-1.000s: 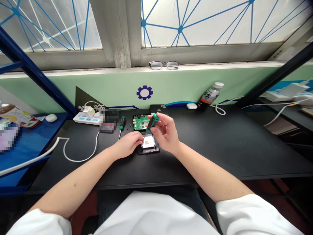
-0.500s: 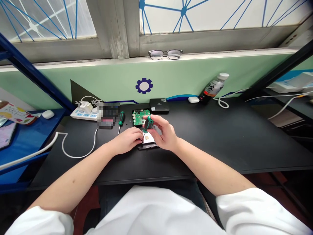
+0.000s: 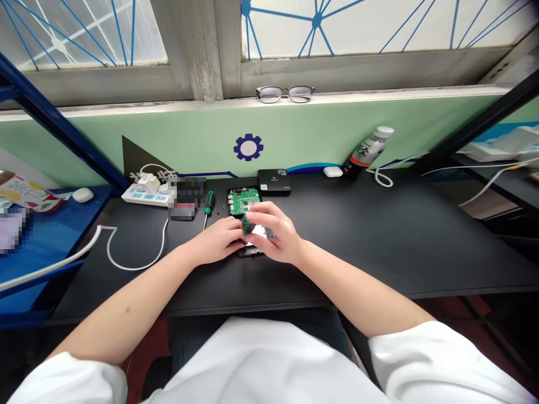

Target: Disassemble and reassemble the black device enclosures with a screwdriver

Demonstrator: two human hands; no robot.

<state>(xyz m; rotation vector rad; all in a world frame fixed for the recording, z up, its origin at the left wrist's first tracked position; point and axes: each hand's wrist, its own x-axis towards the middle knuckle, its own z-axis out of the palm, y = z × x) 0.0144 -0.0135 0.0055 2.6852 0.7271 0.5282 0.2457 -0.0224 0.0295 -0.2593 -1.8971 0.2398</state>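
My right hand (image 3: 275, 235) is closed round a green-handled screwdriver (image 3: 247, 224), held upright over a small black device case (image 3: 250, 251) with a white panel inside. My left hand (image 3: 221, 240) rests on the left side of that case with its fingers curled against it, touching the screwdriver's lower end. Both hands cover most of the case. A green circuit board (image 3: 243, 200) lies just behind the hands. A second green-handled screwdriver (image 3: 208, 205) lies on the black desk (image 3: 379, 241) to the left of the board.
A black box (image 3: 274, 182) sits behind the circuit board. A white power strip (image 3: 145, 193) with a white cable (image 3: 126, 264) is at the back left. A bottle (image 3: 369, 150) and white earbud case (image 3: 333, 171) stand at the back right. Glasses (image 3: 285, 93) lie on the sill.
My right hand has lowered the screwdriver from above the case down onto it and closed in beside my left hand. The view has tilted slightly.
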